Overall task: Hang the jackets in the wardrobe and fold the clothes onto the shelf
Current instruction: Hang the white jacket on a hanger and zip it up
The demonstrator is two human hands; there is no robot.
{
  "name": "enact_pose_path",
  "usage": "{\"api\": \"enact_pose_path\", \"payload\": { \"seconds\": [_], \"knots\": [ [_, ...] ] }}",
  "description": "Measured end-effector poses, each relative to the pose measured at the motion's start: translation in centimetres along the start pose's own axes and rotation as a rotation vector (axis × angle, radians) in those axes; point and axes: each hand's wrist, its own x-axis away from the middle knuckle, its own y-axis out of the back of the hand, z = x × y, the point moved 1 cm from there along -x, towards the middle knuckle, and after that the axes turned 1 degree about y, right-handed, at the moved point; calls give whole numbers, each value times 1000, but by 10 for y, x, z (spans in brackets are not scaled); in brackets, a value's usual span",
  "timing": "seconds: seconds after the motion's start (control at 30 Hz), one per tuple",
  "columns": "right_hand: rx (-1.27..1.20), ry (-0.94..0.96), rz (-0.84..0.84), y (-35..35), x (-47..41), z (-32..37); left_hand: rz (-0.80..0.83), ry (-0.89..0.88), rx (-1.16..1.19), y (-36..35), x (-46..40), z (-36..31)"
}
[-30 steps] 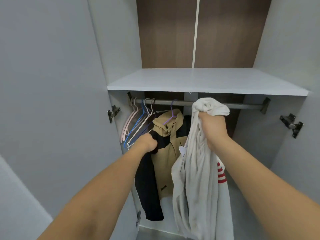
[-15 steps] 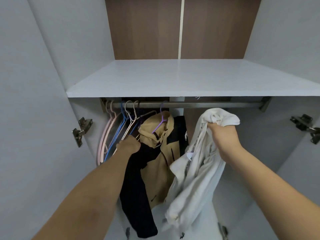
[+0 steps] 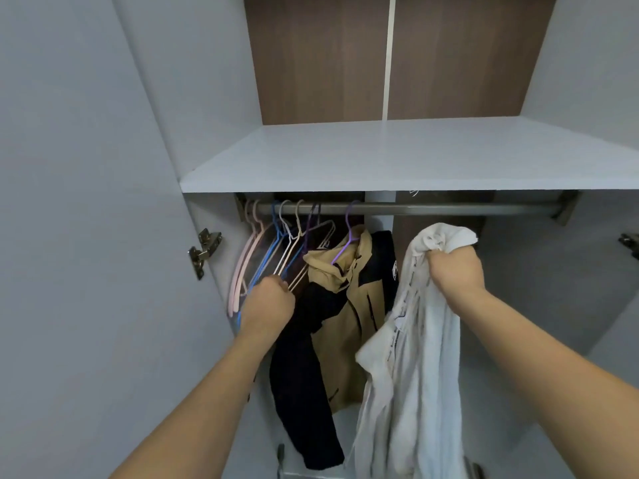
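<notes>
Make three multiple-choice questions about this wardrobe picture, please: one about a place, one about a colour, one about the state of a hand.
1. Where does the tan and black jacket hang?
A. On the rail under the shelf
B. On the door hinge
C. On the shelf

2. What colour is the hanger that carries this jacket?
A. Red
B. Purple
C. Green

3. What does the right hand do?
A. Hangs open and idle
B. Presses flat on the shelf
C. Grips a white garment

Answers:
1. A: its hanger hooks over the rail below the shelf.
2. B: the purple hanger rises from the collar.
3. C: the fingers are curled round the bunched top of the white garment.
</notes>
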Motion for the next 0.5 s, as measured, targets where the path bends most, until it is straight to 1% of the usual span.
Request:
{"api": "enact_pose_path", "payload": {
  "seconds": [0.1, 0.23, 0.37, 0.43, 0.5],
  "knots": [
    [17, 3, 53, 4, 4, -1, -8, -41, -132, 37, 44, -7],
    [38, -45, 108, 3, 6, -5, -61, -64, -361, 92, 124, -47],
    [105, -37, 186, 1, 22, -6, -168, -62, -562, 133, 216, -85],
    [145, -10, 239, 4, 31, -6, -220, -33, -611, 146, 256, -89],
    [172, 18, 274, 10, 40, -6, -239, -9, -558, 154, 290, -82]
  ]
}}
